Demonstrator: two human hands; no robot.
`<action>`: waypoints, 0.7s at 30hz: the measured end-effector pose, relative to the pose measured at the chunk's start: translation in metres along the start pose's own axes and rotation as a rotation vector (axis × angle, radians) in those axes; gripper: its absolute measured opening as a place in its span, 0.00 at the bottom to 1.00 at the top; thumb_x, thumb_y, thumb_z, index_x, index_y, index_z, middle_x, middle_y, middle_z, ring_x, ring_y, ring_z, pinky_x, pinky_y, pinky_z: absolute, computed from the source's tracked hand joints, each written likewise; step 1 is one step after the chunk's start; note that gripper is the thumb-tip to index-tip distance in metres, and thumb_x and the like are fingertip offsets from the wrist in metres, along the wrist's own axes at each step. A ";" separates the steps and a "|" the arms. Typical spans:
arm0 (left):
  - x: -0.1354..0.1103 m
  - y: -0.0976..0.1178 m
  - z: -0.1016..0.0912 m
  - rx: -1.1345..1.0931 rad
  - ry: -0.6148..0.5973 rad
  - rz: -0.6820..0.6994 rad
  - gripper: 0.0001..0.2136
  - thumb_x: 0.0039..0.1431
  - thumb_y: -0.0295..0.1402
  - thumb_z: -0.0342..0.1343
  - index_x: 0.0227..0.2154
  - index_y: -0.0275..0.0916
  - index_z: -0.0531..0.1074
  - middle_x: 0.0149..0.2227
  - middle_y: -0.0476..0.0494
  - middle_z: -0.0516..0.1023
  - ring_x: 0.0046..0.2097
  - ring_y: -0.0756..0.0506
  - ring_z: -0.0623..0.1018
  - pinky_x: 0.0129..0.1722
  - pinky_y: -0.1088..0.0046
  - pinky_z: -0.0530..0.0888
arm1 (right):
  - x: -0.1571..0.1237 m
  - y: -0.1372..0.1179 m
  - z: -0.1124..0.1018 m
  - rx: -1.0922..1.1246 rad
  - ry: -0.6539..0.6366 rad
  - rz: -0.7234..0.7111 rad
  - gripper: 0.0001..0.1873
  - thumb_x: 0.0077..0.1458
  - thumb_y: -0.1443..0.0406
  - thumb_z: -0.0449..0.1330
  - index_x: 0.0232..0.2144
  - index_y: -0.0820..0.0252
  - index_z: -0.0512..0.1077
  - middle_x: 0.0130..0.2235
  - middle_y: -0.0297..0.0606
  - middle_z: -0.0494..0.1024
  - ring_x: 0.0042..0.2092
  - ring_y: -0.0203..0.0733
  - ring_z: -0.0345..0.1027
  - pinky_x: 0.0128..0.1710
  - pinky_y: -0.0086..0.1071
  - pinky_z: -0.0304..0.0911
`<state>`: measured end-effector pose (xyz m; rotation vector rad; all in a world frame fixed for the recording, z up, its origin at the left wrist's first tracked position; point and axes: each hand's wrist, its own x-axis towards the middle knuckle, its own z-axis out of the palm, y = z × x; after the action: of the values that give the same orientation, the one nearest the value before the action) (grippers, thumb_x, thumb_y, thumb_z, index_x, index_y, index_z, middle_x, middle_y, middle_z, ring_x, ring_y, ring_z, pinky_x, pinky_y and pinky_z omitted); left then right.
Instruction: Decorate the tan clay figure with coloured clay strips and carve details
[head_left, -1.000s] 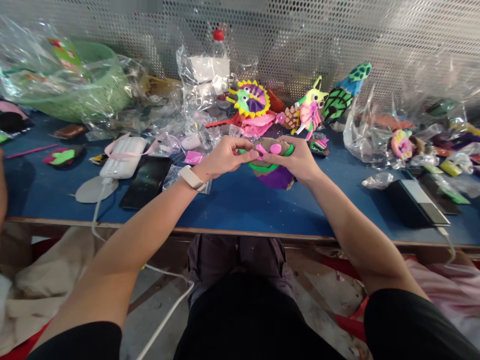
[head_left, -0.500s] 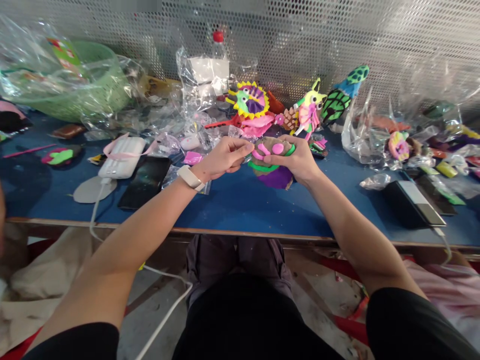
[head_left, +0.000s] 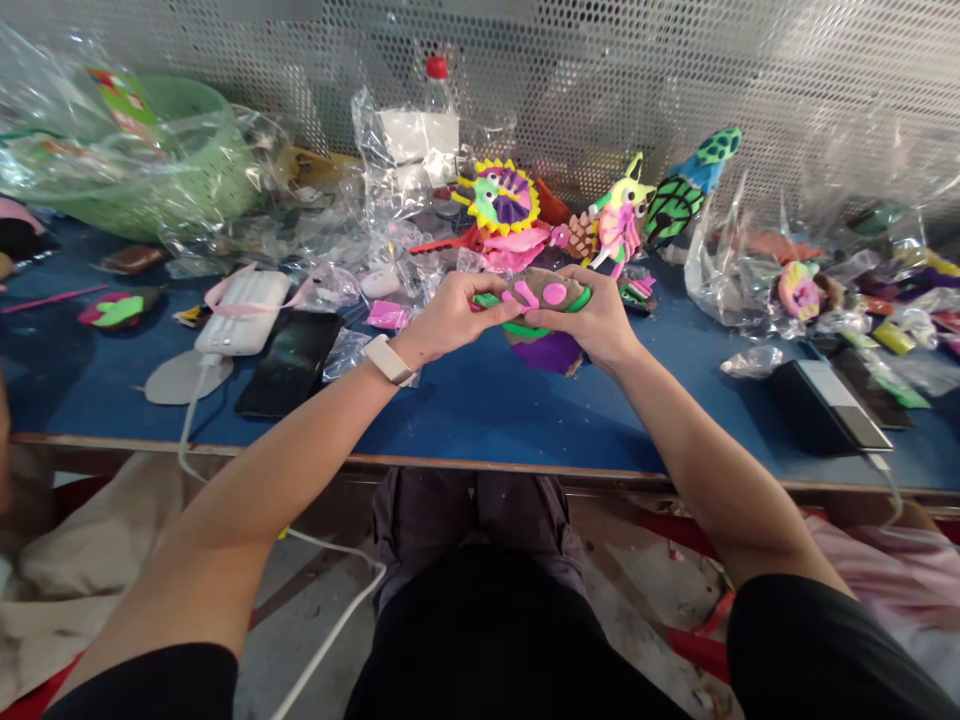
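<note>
Head view, back panel: perforated metal panel (head_left: 555, 60) rising behind everything, across the full width;
Blue counter: the counter (head_left: 465, 425) runs from side to side in front of the person; clear wrappers and small coloured pieces crowd its far half;
Green basket: the basket (head_left: 187, 190) stands at the far left, clear plastic lying in and over it;
Black case: the case (head_left: 814, 415) lies near the front edge at the right, a pale cable at its near corner;
Dark phone: the phone (head_left: 289, 365) lies left of the hands, just beside a white power bank (head_left: 244, 315) with a pink strap over it;
Left hand: the left hand (head_left: 450, 318) has its fingers narrow, pinched on the left edge of the modelled piece (head_left: 546, 355), thumb tip at the pink strip;
Right hand: the right hand (head_left: 600, 318) holds the piece's right side, thumb across the front, the other fingers mostly hidden behind;
Modelled piece: between both hands, over the middle of the counter; grey-brown above, green band around it, purple below; whether its underside touches the counter cannot be told;
Yellow-fringed figure: the figure (head_left: 510, 200) sits beyond the hands;
Pale wristband: the wristband (head_left: 390, 360) circles the left wrist;
Pink oval: the oval (head_left: 554, 293) sits on the piece's upper front, beside the pink strip (head_left: 525, 293)
</note>
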<state>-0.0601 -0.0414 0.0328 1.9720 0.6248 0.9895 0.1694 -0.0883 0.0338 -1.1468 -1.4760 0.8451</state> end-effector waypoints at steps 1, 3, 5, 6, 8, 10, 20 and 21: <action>0.000 0.000 0.000 0.006 -0.001 0.011 0.26 0.64 0.61 0.71 0.41 0.40 0.85 0.31 0.45 0.83 0.35 0.46 0.80 0.32 0.73 0.73 | 0.000 0.000 0.000 0.002 -0.001 0.004 0.33 0.35 0.47 0.86 0.35 0.53 0.76 0.36 0.33 0.79 0.40 0.47 0.73 0.42 0.44 0.75; 0.001 0.000 0.000 0.017 -0.010 0.032 0.27 0.62 0.62 0.72 0.40 0.39 0.85 0.36 0.42 0.86 0.38 0.45 0.83 0.35 0.72 0.76 | 0.000 0.000 0.000 0.011 -0.010 0.008 0.33 0.35 0.47 0.86 0.36 0.52 0.75 0.37 0.33 0.79 0.40 0.47 0.73 0.42 0.44 0.75; 0.001 -0.001 0.000 0.037 -0.006 0.042 0.28 0.61 0.62 0.73 0.39 0.37 0.85 0.39 0.40 0.87 0.39 0.45 0.83 0.37 0.72 0.77 | 0.000 -0.001 -0.001 0.024 -0.026 -0.004 0.32 0.37 0.47 0.85 0.36 0.52 0.75 0.37 0.33 0.79 0.40 0.47 0.73 0.42 0.43 0.74; 0.001 -0.002 0.000 0.048 0.009 0.045 0.28 0.62 0.61 0.72 0.39 0.37 0.85 0.39 0.39 0.87 0.39 0.45 0.82 0.36 0.72 0.77 | 0.000 -0.001 -0.001 0.026 -0.035 -0.016 0.31 0.39 0.48 0.85 0.37 0.53 0.76 0.37 0.33 0.79 0.40 0.47 0.73 0.43 0.43 0.74; 0.001 -0.003 -0.002 0.066 0.048 0.056 0.26 0.64 0.59 0.72 0.40 0.37 0.84 0.39 0.39 0.86 0.37 0.45 0.81 0.35 0.72 0.75 | 0.001 -0.002 -0.002 0.013 -0.049 -0.041 0.28 0.43 0.47 0.83 0.38 0.53 0.76 0.37 0.33 0.79 0.40 0.46 0.73 0.43 0.42 0.73; 0.001 -0.004 -0.002 0.076 0.078 0.068 0.23 0.64 0.56 0.72 0.40 0.37 0.84 0.38 0.39 0.86 0.36 0.46 0.79 0.33 0.72 0.74 | 0.001 -0.003 -0.002 -0.008 -0.052 -0.057 0.27 0.45 0.45 0.81 0.38 0.53 0.77 0.37 0.34 0.78 0.40 0.47 0.73 0.43 0.42 0.72; -0.002 0.000 -0.003 0.118 0.143 0.078 0.26 0.59 0.59 0.75 0.40 0.38 0.83 0.39 0.41 0.84 0.36 0.47 0.78 0.31 0.73 0.72 | 0.001 -0.006 -0.005 -0.039 -0.103 -0.150 0.29 0.44 0.44 0.81 0.41 0.52 0.80 0.39 0.35 0.82 0.43 0.50 0.76 0.47 0.44 0.72; -0.003 0.000 -0.004 0.119 0.129 0.072 0.29 0.58 0.63 0.74 0.41 0.39 0.83 0.39 0.41 0.84 0.36 0.47 0.78 0.30 0.73 0.72 | 0.002 -0.006 -0.006 -0.030 -0.113 -0.159 0.29 0.44 0.44 0.82 0.41 0.52 0.80 0.39 0.35 0.82 0.43 0.50 0.76 0.46 0.44 0.73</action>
<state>-0.0651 -0.0414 0.0337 2.0584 0.7018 1.1549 0.1741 -0.0889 0.0416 -1.0022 -1.6539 0.7904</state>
